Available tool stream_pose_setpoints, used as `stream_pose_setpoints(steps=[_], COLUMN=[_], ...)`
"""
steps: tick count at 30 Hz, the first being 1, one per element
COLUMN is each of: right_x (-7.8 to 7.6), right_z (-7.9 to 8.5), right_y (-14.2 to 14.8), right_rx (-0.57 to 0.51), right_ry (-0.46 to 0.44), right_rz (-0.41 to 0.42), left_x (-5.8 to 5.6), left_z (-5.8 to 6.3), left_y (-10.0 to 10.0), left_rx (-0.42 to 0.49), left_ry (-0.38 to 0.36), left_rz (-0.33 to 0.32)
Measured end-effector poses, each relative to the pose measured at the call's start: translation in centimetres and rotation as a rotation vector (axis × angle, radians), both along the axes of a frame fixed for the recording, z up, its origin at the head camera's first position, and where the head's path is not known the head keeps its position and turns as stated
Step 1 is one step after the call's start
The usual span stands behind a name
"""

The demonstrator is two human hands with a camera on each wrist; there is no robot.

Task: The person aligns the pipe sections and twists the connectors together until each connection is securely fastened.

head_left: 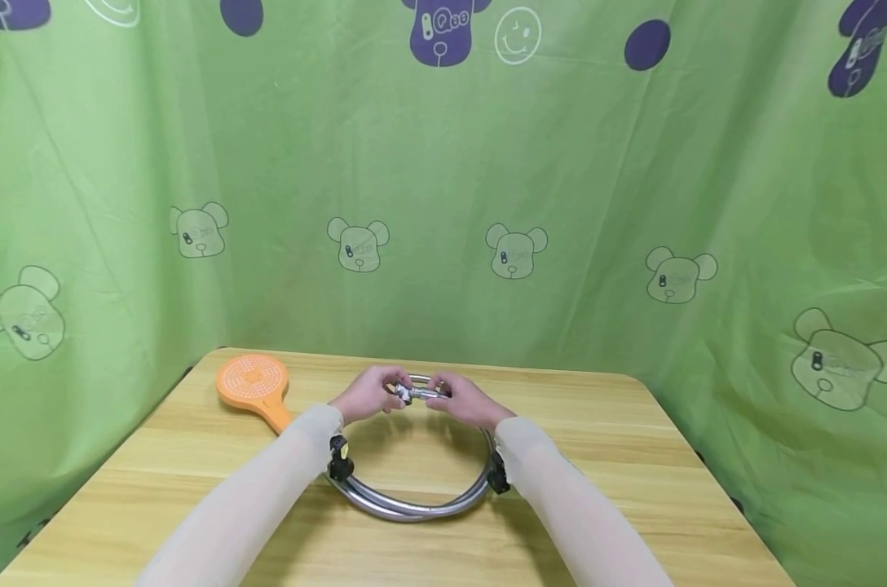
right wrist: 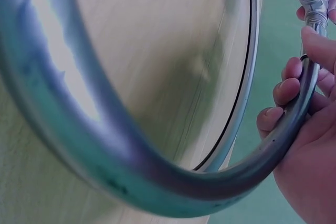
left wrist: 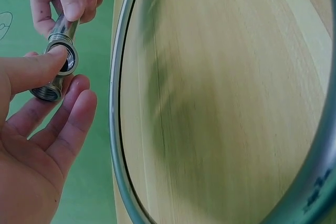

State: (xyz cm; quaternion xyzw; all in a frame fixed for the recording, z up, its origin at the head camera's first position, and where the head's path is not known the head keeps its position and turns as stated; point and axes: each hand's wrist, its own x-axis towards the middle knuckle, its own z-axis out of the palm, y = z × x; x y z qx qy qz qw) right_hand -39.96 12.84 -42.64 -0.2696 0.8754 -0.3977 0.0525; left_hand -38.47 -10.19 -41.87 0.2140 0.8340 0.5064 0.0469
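My left hand (head_left: pixel 370 393) pinches a small metal tee fitting (left wrist: pixel 51 85) between thumb and fingers. Threads show inside its round openings, and the left thumb partly covers one of them. My right hand (head_left: pixel 469 399) grips the end of a silver shower hose (right wrist: pixel 287 129) just behind its metal connector (right wrist: pixel 316 19). Fitting and connector meet end to end between the two hands, above the table's far part. The rest of the hose hangs in a loop below the hands, its near coils close over the table. Part of the loop is hidden behind the wrists.
An orange shower head (head_left: pixel 253 381) lies face up at the back left of the wooden table (head_left: pixel 620 489), its handle partly behind the left forearm. A green printed curtain (head_left: pixel 443 310) surrounds the table at the back and sides.
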Motion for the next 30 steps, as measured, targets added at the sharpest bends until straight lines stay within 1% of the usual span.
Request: stream_pose_setpoints(steps=[5,10,12,18,19,24,25,26,30], right_x=[-0.06,-0.09,-0.03,0.31,0.39,0.28,0.26,0.21,0.37], right_z=[0.04,0.11,0.09,0.29,0.37,0.62,0.67,0.71,0.83], right_y=[0.10,0.09,0.01,-0.13,-0.12,-0.01,0.00,-0.02,-0.14], right_rx=[0.049,0.105,0.097,0.014,0.019,0.083,0.095,0.099,0.083], right_ry=[0.041,0.039,0.026,-0.010,-0.003,0.025,0.021,0.014,-0.015], right_rz=[0.034,0.025,0.017,-0.002,0.003,0.022,0.021,0.016,-0.009], left_x=[0.11,0.06,-0.03,-0.11,0.21,0.28,0.32,0.01,0.03], left_z=[-0.10,-0.25,-0.35,-0.48,-0.20,0.01,0.06,-0.18,-0.23], left_y=[0.00,-0.03,-0.03,-0.17,-0.10,-0.08,-0.07,-0.15,-0.22], left_rx=[0.007,-0.004,-0.004,0.003,0.004,-0.005,-0.006,-0.009,-0.002], left_ry=[0.004,-0.006,-0.004,-0.004,-0.004,-0.009,-0.010,-0.011,-0.011], left_rz=[-0.003,0.001,0.000,0.002,0.006,0.008,0.006,0.003,0.002])
